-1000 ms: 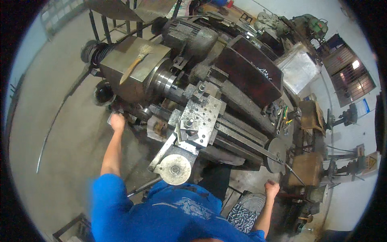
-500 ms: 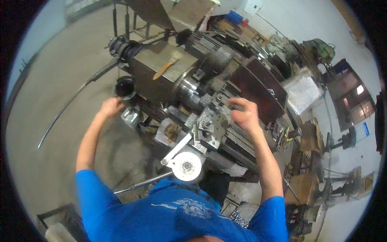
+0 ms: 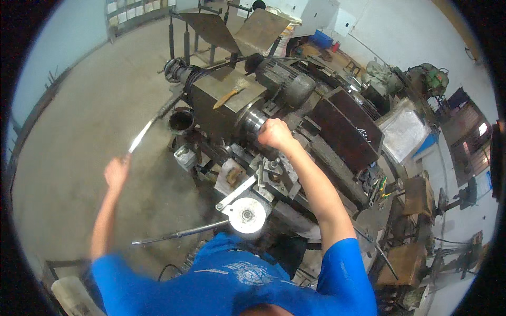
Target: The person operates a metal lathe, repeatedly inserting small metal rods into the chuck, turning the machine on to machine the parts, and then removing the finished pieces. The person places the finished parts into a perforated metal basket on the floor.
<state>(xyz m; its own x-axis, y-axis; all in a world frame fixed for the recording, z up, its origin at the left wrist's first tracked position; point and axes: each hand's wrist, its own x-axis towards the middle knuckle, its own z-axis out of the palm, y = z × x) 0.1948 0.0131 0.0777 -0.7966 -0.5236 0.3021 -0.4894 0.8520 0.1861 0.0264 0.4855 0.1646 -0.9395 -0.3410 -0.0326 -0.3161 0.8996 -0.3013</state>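
Observation:
My left hand (image 3: 117,171) is closed around the outer end of a long metal lever (image 3: 141,136), which runs up to the rear end of a lathe's headstock (image 3: 211,113). With curled fingers, my right hand (image 3: 275,134) is at the front face of the shiny round chuck (image 3: 255,121). Whatever those fingers hold is hidden behind the hand. A brush (image 3: 225,99) with a wooden handle lies on top of the headstock. Below my right hand sits the tool post (image 3: 273,167), with a flat handle beside it and a white round dial (image 3: 246,215) nearer my body.
A dark open metal box (image 3: 348,129) stands right of the lathe bed. A motor (image 3: 287,81) sits behind the headstock. A black cup (image 3: 182,120) hangs at its left side. A long rod (image 3: 179,234) sticks out left from the dial, close to my body.
My left hand has moved outward to the left and taken hold of the lever, which has swung. My right hand has moved left from above the tool post to the chuck.

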